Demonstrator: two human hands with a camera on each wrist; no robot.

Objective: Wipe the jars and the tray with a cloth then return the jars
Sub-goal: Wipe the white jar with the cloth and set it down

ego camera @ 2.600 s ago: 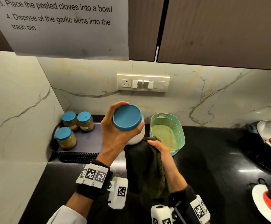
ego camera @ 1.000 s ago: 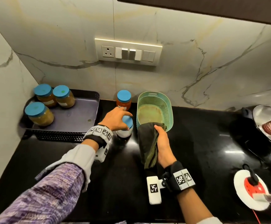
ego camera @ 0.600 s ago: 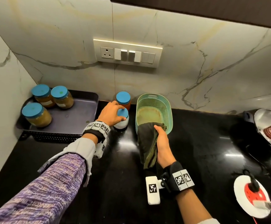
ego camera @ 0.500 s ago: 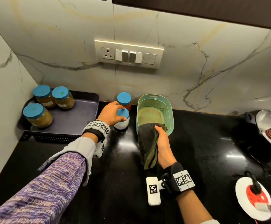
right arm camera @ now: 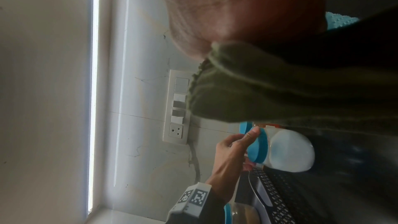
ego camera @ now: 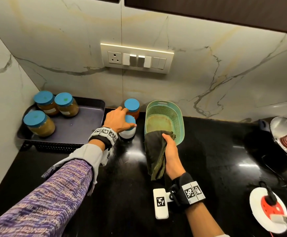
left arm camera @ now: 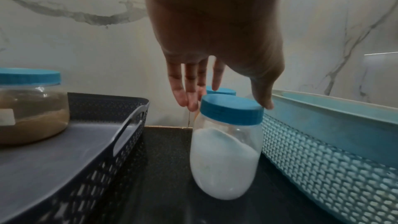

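The left hand (ego camera: 118,119) loosely touches the blue lid of the white-powder jar (left arm camera: 225,151) standing on the black countertop (ego camera: 207,159), fingers straight, not grasping. The right hand (ego camera: 171,153) clutches a dark green cloth (ego camera: 154,154).

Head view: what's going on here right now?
A person is partway through wiping jars. The left hand rests on the lid of the white jar, which stands on the counter between the tray and a teal basket. The right hand grips the cloth. A red jar also stands off the tray; three brown jars remain on it.
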